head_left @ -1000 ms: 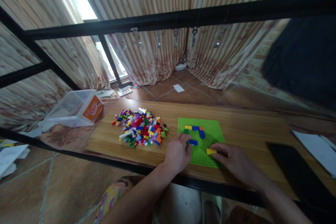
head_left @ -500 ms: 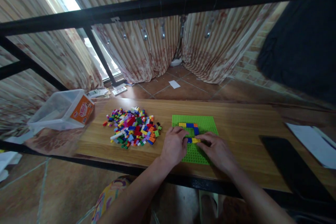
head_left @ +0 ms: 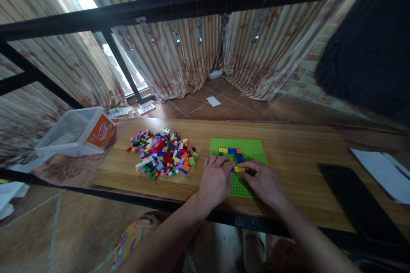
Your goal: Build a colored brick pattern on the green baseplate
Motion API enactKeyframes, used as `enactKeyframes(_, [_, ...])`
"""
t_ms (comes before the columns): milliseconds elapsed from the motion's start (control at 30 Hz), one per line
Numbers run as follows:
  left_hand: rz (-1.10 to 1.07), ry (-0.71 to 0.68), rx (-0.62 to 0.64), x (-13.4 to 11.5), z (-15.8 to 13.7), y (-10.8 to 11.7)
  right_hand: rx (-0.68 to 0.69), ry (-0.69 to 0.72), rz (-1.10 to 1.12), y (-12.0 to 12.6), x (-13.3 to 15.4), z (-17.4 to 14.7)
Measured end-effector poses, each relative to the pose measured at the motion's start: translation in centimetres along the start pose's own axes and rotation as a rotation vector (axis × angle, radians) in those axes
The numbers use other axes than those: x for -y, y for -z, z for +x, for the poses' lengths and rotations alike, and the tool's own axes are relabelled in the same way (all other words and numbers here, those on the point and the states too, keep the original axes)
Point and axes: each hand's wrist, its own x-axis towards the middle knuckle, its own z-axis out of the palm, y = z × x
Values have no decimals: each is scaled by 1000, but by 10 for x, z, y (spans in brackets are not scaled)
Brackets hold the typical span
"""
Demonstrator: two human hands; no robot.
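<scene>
Our right hand pinching a yellow brick over a green baseplate, our left hand close by at a blue brick, whether gripping we cannot tell

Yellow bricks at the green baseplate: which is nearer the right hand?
The yellow brick at the fingertips of the right hand; the other yellow brick sits farther back and left on the baseplate.

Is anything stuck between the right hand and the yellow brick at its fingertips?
Nothing that I can see. The right hand has its fingers at the yellow brick, over the green baseplate.
</scene>
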Motion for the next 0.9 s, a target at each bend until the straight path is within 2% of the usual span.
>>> enactKeyframes(333, [282,-41,44,-17,-13,-10,62,0,58,13,3,2])
enactKeyframes(633, [314,-47,82,-19,-12,-13,9,-14,95,12,1,1])
enactKeyframes(900, [316,-76,81,-20,-11,-18,34,-27,85,10,2,5])
